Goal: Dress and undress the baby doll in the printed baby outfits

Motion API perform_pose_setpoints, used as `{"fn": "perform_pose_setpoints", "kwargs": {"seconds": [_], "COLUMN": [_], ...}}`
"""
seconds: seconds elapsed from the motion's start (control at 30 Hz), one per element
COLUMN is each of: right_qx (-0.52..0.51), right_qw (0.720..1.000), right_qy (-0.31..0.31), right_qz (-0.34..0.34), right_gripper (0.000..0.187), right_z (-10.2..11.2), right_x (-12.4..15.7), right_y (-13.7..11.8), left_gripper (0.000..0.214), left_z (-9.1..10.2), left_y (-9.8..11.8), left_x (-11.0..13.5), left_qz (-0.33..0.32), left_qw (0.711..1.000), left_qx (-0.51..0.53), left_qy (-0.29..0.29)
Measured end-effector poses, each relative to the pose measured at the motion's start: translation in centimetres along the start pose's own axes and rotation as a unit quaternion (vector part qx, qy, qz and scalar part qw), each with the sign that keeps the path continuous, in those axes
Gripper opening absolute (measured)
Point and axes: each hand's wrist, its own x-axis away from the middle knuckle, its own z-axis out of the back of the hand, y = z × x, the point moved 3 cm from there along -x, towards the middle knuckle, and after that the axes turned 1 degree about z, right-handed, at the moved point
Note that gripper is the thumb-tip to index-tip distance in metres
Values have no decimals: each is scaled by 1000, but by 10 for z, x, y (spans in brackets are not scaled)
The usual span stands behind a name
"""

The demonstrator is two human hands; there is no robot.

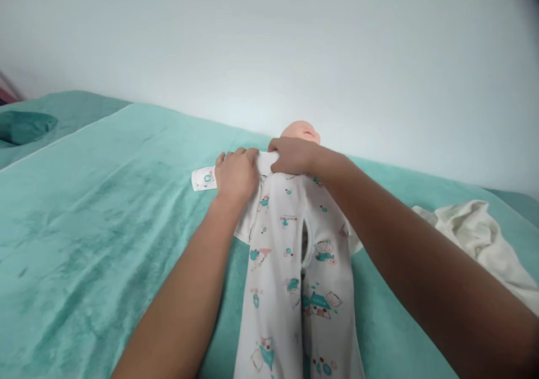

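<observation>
A baby doll [300, 131] lies on its back on a teal blanket [105, 222], head away from me. It wears a white romper [290, 278] printed with small teal cats and houses. My left hand [236, 174] is closed on the romper's fabric at the doll's shoulder, next to the sleeve cuff [203, 178] that sticks out to the left. My right hand [292, 155] is closed on the collar just below the doll's chin. Part of the romper's front stands open in a slit at the middle.
A crumpled cream cloth [475, 236] lies on the blanket at the right. A plain white wall [269, 48] runs behind the doll's head. A darker teal cushion [25, 126] sits at the far left edge.
</observation>
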Motion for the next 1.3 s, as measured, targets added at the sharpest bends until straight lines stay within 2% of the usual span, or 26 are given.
{"fn": "perform_pose_setpoints", "kwargs": {"seconds": [0.1, 0.17, 0.33, 0.47, 0.57, 0.67, 0.83, 0.93, 1.07, 1.2, 1.3], "right_qx": [-10, -10, 14, 61, 27, -35, -95, -114, -121, -126, -117], "right_qw": [1000, 1000, 999, 997, 999, 996, 979, 976, 975, 967, 961], "right_qy": [25, 28, -36, -35, 14, 80, 175, 186, 181, 221, 250], "right_qz": [-8, -10, 24, 34, 29, 2, -33, -28, -42, -31, -20], "right_gripper": [60, 59, 58, 58, 54, 48, 42, 41, 42, 45, 42], "right_z": [9, 11, 0, -6, -3, 5, 17, 21, 22, 22, 18], "right_x": [10, 12, -12, -27, -19, 3, 39, 48, 50, 52, 50], "right_y": [18, 20, -8, -19, -6, 13, 30, 29, 29, 33, 33], "left_gripper": [43, 43, 43, 42, 45, 46, 44, 44, 50, 59, 58], "left_z": [3, 2, -3, -3, -1, 1, -2, -5, -5, -1, 6], "left_y": [-3, -5, -8, -9, -11, -15, -24, -26, -24, -18, -12], "left_x": [0, 0, -2, -2, -1, 0, -3, -3, 0, 2, 2], "left_qz": [44, 55, 65, 69, 80, 94, 140, 140, 105, 81, 77], "left_qw": [999, 998, 998, 997, 993, 980, 958, 963, 985, 992, 996], "left_qx": [8, 14, 19, 34, 86, 169, 252, 227, 134, 68, 36], "left_qy": [7, 2, -4, -6, 15, 42, 7, -18, -35, -70, -39]}}
